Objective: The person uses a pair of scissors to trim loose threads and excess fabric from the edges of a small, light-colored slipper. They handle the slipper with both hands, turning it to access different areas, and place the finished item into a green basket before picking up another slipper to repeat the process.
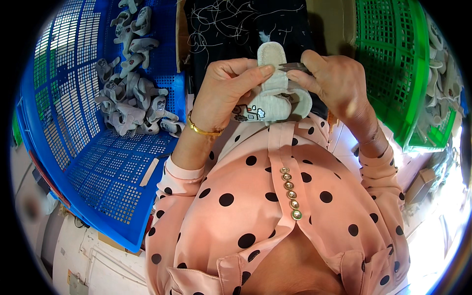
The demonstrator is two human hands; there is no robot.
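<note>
A small pale-grey fabric shoe with a printed picture on its side is held up in front of my chest. My left hand pinches it, thumb on the upright fabric flap and fingers behind the shoe, partly hidden. In my right hand is a small dark metal tool that looks like thread snips. Its tip touches or nearly touches the flap's edge, close to my left thumb. My right fingers are closed around the tool and hide most of it.
On the left, a large blue plastic basket contains a heap of similar grey shoes. To the right stands a green basket, with more grey shoes beyond its wall. Loose white threads lie over dark cloth on my lap.
</note>
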